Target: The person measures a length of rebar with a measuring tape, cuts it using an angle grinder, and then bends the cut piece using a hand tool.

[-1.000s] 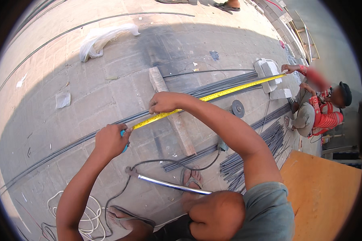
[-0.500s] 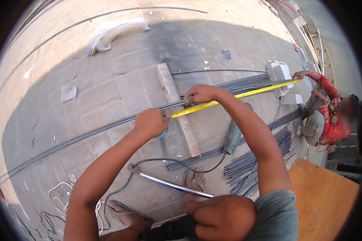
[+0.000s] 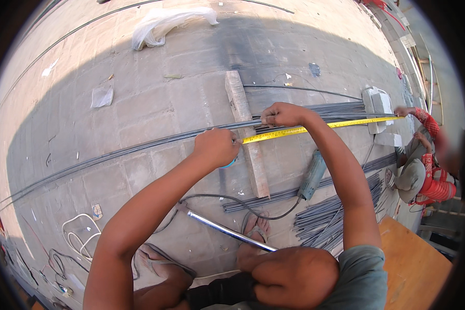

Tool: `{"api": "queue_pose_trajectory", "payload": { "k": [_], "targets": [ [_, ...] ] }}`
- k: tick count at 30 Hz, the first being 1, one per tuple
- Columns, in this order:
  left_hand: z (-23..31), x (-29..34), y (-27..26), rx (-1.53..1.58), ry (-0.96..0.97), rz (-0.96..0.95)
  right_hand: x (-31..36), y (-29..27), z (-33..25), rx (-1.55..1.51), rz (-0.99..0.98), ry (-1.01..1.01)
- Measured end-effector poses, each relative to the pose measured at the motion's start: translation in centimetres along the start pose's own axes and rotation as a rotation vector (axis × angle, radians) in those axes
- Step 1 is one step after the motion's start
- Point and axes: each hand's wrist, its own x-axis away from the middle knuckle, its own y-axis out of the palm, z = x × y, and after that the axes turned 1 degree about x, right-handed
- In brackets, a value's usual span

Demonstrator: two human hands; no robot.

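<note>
My left hand is closed around a tape measure, whose blue case shows only as a sliver beneath the palm. Its yellow blade runs out to the right, beside a bundle of long grey steel rods. My right hand pinches those rods just past a wooden beam lying crosswise under them. At the far right, a co-worker's hand is at the other end of the blade and rods.
An angle grinder with a black cord lies by my right forearm. Cut rods are piled near a plywood board. White blocks stand at the right. A shiny metal tube lies before my feet; plastic sheeting lies farther off.
The whole view has shifted, so the floor things sit farther right in it. Both my hands keep their grips, and the blade stays stretched along the rods.
</note>
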Motion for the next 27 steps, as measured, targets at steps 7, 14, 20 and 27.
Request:
{"api": "queue_pose_trajectory", "payload": {
  "k": [7,14,20,27],
  "targets": [
    [-0.4,-1.1,1.9,-0.060,0.011,0.046,-1.4,1.1,1.6,0.004,-0.009,0.003],
    [-0.8,-0.9,2.0,-0.033,0.015,0.033,-2.0,1.0,1.5,-0.023,-0.039,0.053],
    [-1.0,0.0,2.3,-0.027,0.048,0.048,-1.9,1.4,1.2,0.060,-0.027,0.045],
    [1.1,0.2,2.6,-0.061,0.081,0.051,1.1,2.2,2.6,0.139,0.421,-0.047]
  ]
}}
